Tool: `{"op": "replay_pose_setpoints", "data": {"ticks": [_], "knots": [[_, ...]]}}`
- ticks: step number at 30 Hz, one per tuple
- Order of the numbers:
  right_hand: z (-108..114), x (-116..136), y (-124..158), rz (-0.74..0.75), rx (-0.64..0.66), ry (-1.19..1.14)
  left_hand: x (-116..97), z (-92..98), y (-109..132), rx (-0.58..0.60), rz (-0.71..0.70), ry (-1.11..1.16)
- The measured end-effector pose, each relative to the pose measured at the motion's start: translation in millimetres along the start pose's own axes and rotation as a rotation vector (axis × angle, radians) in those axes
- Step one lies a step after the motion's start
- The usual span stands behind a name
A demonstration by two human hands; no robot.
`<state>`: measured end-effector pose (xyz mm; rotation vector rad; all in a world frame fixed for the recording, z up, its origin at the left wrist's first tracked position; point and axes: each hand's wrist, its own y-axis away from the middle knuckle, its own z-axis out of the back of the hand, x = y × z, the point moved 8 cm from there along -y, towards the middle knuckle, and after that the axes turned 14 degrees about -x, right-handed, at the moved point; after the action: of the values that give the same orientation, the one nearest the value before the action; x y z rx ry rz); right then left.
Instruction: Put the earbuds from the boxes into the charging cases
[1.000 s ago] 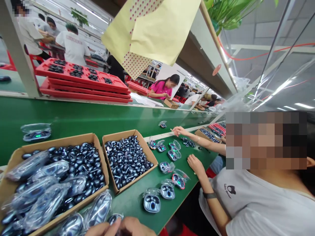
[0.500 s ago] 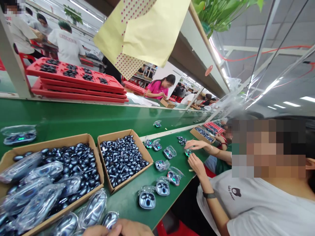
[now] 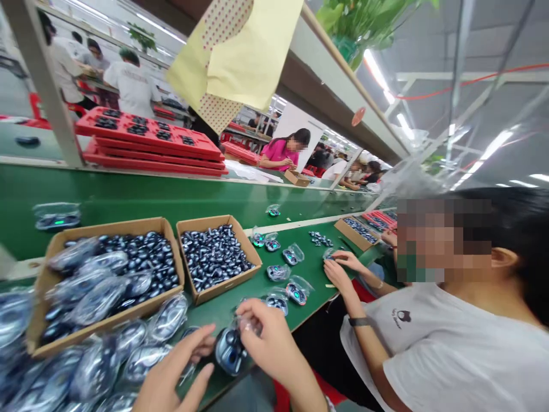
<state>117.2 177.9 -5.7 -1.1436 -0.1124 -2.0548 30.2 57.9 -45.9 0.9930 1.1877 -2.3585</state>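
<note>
One head-worn view, tilted, facing down along green bench (image 3: 221, 310), left hand (image 3: 171, 375), right hand (image 3: 268, 337) close at bottom

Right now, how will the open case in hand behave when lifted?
Probably light: the right hand pinches the case with fingertips alone. It looks glossy, so likely slippery. The clear lid stands open and may flex if gripped there.

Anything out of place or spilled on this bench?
Nothing looks damaged. Bagged cases overflow the left cardboard box onto the green bench in a loose heap. The right hand grips one open case; the left hand is open beside it.
</note>
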Motion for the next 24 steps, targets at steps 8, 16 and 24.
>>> {"op": "replay_pose_setpoints", "data": {"ticks": [8,16,24], "knots": [[-8.0,-13.9,-3.5,-0.076,0.052,-0.048,10.7,-4.4,17.7,0.077,-0.060,-0.558],[-27.1,-19.9,-40.0,0.167,-0.043,0.269,18.5,-13.6,23.2,0.083,0.025,-0.756],[-45.0,-15.9,-46.8,0.315,0.065,0.296,12.0,-5.0,14.7,0.101,-0.015,-0.397]]}}
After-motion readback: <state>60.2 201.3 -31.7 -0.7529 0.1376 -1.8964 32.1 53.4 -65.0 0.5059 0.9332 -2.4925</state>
